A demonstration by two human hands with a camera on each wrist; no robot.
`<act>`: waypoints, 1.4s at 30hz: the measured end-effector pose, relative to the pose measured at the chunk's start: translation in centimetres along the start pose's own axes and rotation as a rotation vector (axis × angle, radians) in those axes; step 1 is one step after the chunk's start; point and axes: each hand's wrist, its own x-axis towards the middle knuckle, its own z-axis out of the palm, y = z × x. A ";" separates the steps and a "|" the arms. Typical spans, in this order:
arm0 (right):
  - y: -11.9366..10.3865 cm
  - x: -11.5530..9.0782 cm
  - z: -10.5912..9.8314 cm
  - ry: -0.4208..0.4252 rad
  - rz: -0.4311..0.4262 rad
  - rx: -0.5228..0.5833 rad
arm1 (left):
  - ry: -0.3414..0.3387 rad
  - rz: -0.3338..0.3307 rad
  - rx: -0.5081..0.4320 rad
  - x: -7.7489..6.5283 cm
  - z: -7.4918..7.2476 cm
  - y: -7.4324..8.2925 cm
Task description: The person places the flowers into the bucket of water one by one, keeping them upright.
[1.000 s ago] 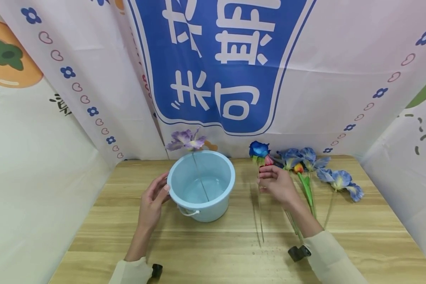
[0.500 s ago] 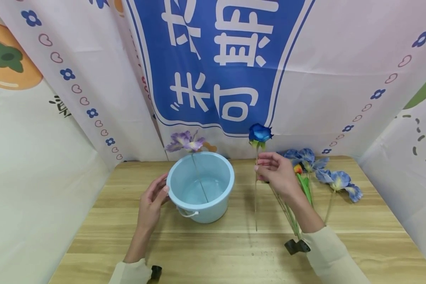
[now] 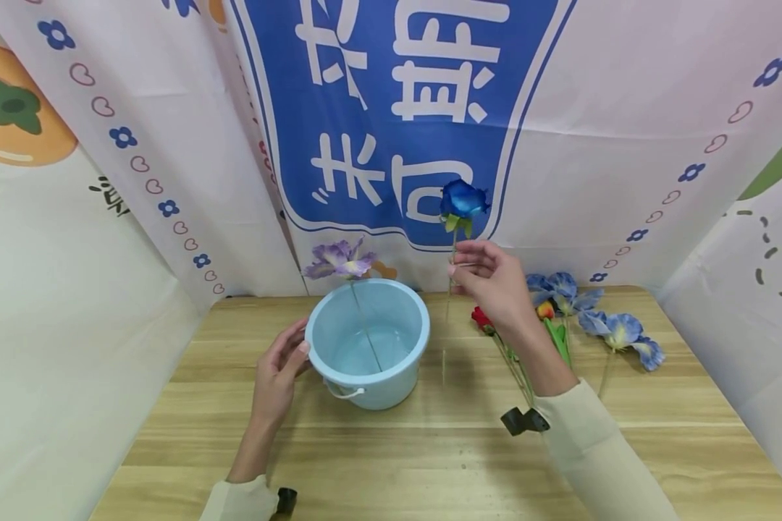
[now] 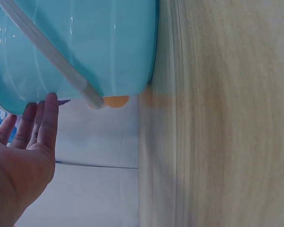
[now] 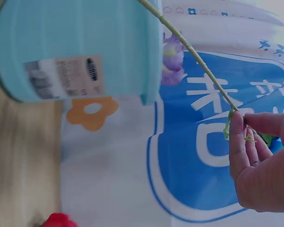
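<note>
My right hand (image 3: 495, 282) pinches the stem of a blue artificial rose (image 3: 464, 199) between thumb and fingers, just under the bloom. The rose is raised off the table, right of a light blue bucket (image 3: 391, 387); in the right wrist view its stem (image 5: 199, 59) slants across the bucket's rim. My left hand (image 3: 280, 369) rests against the bucket's left side, thumb at the rim. In the left wrist view its fingers (image 4: 47, 123) look straight, tips at the wall. A purple iris (image 3: 340, 259) leans inside the bucket, bloom above the back rim.
On the wooden table (image 3: 365, 463), right of the bucket, lie a red rose (image 3: 481, 318), an orange-red tulip (image 3: 544, 310) and blue irises (image 3: 622, 331). The right forearm hides part of their stems. A printed cloth (image 3: 593, 181) hangs behind the table. The bucket's white handle (image 3: 345, 393) hangs at its front.
My right hand has lifted the blue rose off the flower pile, up and slightly left toward the bucket. The red rose has come into sight beneath it. My left hand stays at the bucket.
</note>
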 end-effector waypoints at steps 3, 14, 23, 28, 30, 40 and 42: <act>-0.7 0.4 0.6 0.005 -0.035 0.013 | -0.001 0.000 0.002 0.0 0.0 0.0; -2.1 1.6 2.9 0.066 -0.122 0.091 | 0.004 0.000 0.002 0.0 0.0 -0.1; -1.6 2.6 4.3 0.112 -0.157 0.144 | -0.001 0.004 0.007 0.0 0.0 -0.1; -0.5 3.1 5.1 0.092 -0.132 0.123 | 0.000 0.003 -0.003 0.0 0.0 -0.1; 0.0 3.1 5.4 0.088 -0.116 0.119 | -0.002 0.004 -0.004 -0.1 0.0 -0.1; 1.4 3.3 6.7 0.051 -0.080 0.062 | -0.002 0.000 -0.005 -0.1 0.0 0.0; 1.7 3.3 7.0 0.037 -0.069 0.054 | -0.002 0.000 -0.005 -0.1 0.0 0.0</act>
